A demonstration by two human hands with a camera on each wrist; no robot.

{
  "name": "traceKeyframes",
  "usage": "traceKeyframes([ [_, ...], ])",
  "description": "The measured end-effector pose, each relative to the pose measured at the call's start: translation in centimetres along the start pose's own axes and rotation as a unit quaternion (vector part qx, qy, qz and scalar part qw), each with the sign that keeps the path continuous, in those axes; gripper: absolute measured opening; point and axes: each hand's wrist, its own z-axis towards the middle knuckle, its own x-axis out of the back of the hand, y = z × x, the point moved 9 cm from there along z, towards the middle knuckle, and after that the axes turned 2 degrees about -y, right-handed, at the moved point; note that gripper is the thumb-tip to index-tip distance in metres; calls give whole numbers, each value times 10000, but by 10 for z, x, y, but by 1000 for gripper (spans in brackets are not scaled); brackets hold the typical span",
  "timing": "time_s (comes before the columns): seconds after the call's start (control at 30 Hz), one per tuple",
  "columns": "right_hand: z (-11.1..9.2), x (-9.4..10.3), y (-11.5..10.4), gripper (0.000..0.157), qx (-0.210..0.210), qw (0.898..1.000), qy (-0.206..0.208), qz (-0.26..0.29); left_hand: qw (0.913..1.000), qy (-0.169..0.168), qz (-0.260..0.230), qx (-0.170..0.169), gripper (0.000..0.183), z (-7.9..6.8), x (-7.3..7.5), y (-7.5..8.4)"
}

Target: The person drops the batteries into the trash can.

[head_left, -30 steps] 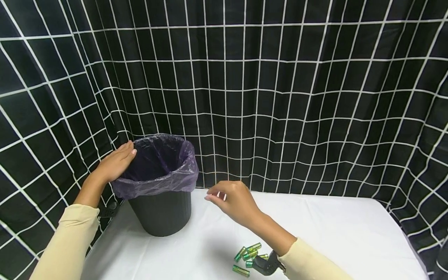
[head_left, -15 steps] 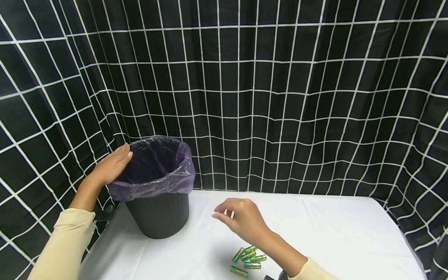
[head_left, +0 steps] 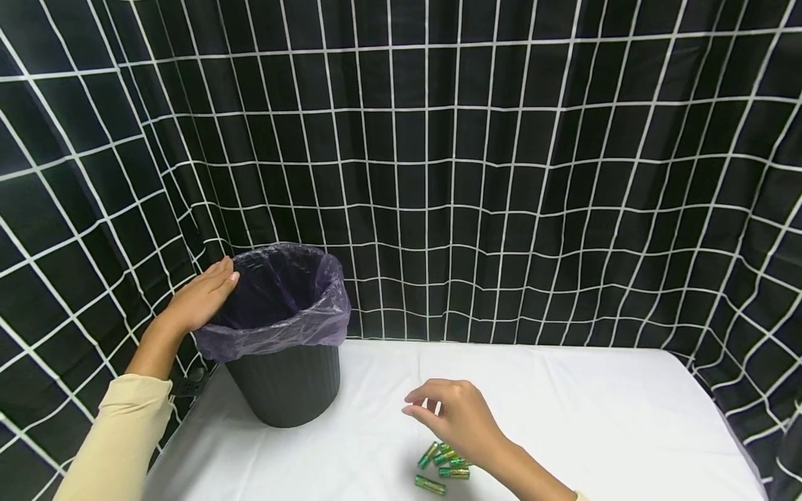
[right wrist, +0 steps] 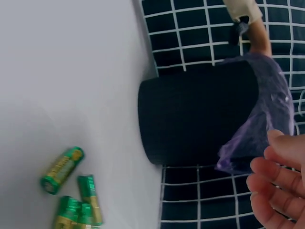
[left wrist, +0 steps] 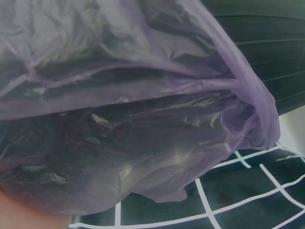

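Note:
My left hand [head_left: 202, 296] rests with straight fingers on the left rim of a dark trash bin [head_left: 288, 386]. A purple plastic liner [head_left: 276, 339] is folded over the bin's rim and sags in folds in the left wrist view. Above the white table, my right hand [head_left: 460, 421] holds nothing, its fingers loosely bent and thumb apart from them. Just below it lie several green and gold batteries [head_left: 430, 485] in a loose cluster, partly covered by the hand in the head view. The right wrist view shows one battery [right wrist: 63, 170] apart from the others.
The table's white cloth [head_left: 564, 403] stretches right of the bin. Black curtains [head_left: 476, 174] with a white grid hang behind and on both sides, close to the bin's left and back. A dark object [head_left: 788, 459] stands at the right edge.
My right hand has moved from beside the bin rightward and toward me, coming closer over the batteries. My left hand stays on the rim. The head view has shifted slightly.

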Motion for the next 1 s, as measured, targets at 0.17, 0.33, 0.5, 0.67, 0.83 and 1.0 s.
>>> traceKeyframes([
  [0.17,-16,-2,6,5,-182,9997,42,170,10000,-38,79,22,67,2,-2,1],
  [0.33,-29,-6,7,6,-116,9993,104,345,9999,-86,108,79,69,3,-2,-1],
  [0.5,-42,-14,7,8,106,9987,191,456,9999,-77,107,63,68,2,0,-1],
  [0.67,-57,-28,11,7,32,9984,-10,561,9999,-112,75,69,69,2,-1,-1],
  [0.83,-72,-42,18,5,-158,9977,-245,607,9998,-150,37,101,69,2,-2,-2],
  [1.0,-79,-47,21,4,-16,9976,-206,655,9998,-132,37,132,70,1,-1,-3],
])
